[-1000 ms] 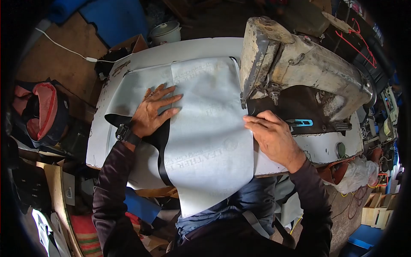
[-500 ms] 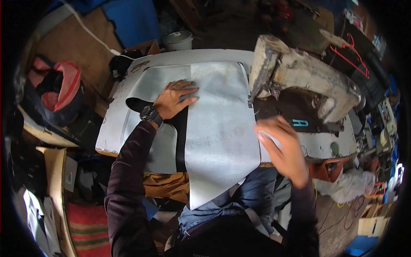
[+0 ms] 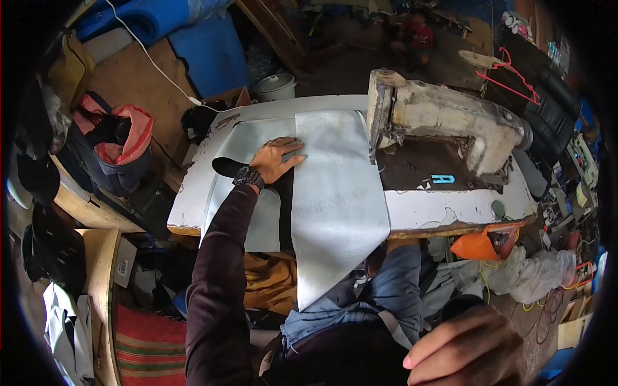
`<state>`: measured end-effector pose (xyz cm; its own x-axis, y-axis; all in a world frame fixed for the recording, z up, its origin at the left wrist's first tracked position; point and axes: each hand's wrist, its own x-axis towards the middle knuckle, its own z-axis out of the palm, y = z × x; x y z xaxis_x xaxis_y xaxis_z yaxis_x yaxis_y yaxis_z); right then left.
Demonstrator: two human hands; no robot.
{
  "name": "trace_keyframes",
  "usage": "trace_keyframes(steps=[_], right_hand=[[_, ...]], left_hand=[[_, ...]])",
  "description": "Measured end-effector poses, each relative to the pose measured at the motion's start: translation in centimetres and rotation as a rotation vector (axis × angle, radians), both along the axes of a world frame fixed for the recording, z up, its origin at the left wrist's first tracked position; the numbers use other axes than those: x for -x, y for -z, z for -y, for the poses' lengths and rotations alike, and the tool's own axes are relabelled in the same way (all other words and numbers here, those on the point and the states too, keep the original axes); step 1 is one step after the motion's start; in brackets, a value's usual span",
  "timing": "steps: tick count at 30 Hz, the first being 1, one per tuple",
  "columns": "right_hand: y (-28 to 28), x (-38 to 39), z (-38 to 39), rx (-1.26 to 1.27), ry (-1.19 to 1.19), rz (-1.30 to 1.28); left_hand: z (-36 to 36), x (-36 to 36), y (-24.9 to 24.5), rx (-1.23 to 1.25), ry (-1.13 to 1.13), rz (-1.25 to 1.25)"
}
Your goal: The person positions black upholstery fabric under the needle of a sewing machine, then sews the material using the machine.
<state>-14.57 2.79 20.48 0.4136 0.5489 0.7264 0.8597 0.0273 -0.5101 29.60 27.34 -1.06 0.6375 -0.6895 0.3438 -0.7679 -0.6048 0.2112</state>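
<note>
My left hand (image 3: 278,159), with a black watch at the wrist, lies flat on a silvery-grey sheet of leather-like material, fingers spread near an overlapping edge. The sheet (image 3: 341,199) has faint printing and hangs over the table's front edge in a point above my lap. Beneath it, a strip of black material (image 3: 286,212) shows. Close to the camera at the lower right, my right hand (image 3: 467,350) is raised off the sheet with its fingers curled together. What they hold, if anything, is hidden. A dark rounded shape shows just behind that hand.
A worn sewing machine (image 3: 444,112) stands on the white table (image 3: 418,209), right of the sheet. A light-blue clip-shaped tool (image 3: 443,179) and a small round green item (image 3: 497,209) lie there too. An orange bag (image 3: 483,243) hangs at the front edge. Behind the table, a person (image 3: 415,35) is partly visible.
My right hand has left the sheet's right edge and come down and back toward the camera. My left hand stays on the sheet. The view has shifted.
</note>
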Motion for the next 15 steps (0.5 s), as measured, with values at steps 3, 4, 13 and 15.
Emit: trace_keyframes(steps=[3, 4, 13, 15], right_hand=[[-0.1, 1.9, -0.2, 0.058, 0.063, -0.056], [0.1, 2.1, 0.0, 0.016, 0.023, -0.067], [5.6, -0.6, 5.8, -0.014, -0.356, 0.099], [10.2, -0.5, 6.8, -0.088, -0.074, -0.039]], left_hand=[[0.1, -0.1, -0.1, 0.003, -0.001, -0.019], [0.0, 0.3, 0.0, 0.000, -0.002, -0.027], [0.1, 0.4, -0.5, 0.040, 0.032, 0.020], [0.0, 0.3, -0.5, 0.031, 0.036, -0.025]])
